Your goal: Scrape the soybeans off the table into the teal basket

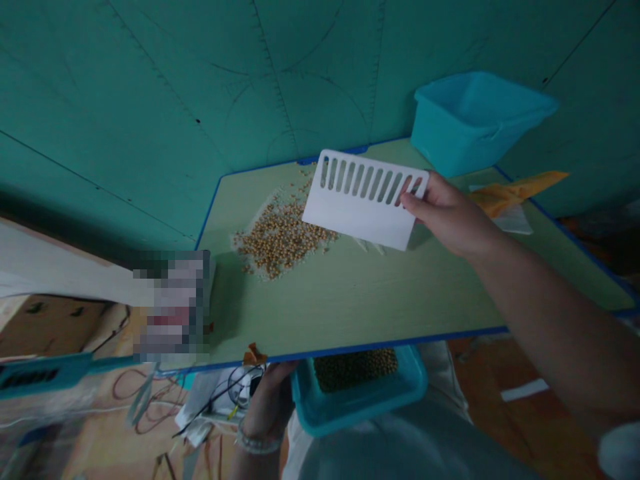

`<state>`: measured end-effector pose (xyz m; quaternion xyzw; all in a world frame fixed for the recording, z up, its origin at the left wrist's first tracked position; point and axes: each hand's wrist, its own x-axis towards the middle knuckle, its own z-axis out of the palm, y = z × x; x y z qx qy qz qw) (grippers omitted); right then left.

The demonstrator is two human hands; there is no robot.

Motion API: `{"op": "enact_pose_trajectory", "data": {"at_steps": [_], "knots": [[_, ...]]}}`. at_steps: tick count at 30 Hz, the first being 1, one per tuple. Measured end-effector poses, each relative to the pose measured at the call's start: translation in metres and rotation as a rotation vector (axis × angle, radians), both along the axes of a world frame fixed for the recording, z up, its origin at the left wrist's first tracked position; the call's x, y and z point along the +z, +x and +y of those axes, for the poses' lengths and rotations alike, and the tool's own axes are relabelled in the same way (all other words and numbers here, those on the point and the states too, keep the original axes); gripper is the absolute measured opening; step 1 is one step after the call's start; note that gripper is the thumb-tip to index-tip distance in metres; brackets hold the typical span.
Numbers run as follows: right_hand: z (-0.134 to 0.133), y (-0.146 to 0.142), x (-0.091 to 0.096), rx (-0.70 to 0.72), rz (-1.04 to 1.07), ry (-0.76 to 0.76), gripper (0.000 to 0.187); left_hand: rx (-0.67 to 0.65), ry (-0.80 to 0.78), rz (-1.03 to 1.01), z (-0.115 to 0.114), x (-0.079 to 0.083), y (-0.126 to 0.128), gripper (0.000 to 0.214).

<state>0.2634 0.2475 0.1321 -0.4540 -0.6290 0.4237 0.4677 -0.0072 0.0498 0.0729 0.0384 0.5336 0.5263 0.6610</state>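
My right hand [445, 210] pinches the right end of a white plastic scraper [357, 210] with a row of slots along its upper edge. The scraper is raised over the table, to the right of a spread-out pile of brown beans [277, 240] mixed with small pale grains. At the near table edge, my left hand [275, 383] grips the left side of a blue plastic bin [360, 410]; its fingers are partly hidden. Beans [355, 370] lie inside this bin, just below the tabletop.
A second blue bin [465, 127] stands at the table's back right against the green wall [310, 80]. Near it lies orange cloth-like material [520, 190] on a white sheet. A pixelated box-like object [175, 307] is at the table's left edge. Cables [145, 400] trail across the floor.
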Motion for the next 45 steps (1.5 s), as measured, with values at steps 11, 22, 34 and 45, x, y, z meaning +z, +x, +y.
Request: {"op": "enact_pose_trajectory", "data": {"at_steps": [11,22,34,45], "knots": [[0.008,0.013,-0.007,-0.069,-0.241,0.093,0.021,-0.014,-0.019,0.02,0.001,-0.002,0.001,0.034],[-0.002,0.004,0.003,0.077,-0.172,-0.021,0.019,0.018,-0.024,0.011,0.0,-0.005,0.001,0.038],[-0.013,-0.005,0.01,0.181,-0.119,-0.125,0.011,0.012,-0.025,0.029,0.0,-0.003,0.001,0.038],[-0.015,-0.012,0.005,0.276,-0.105,-0.209,0.011,0.045,-0.02,0.037,0.003,-0.001,0.004,0.044]]}}
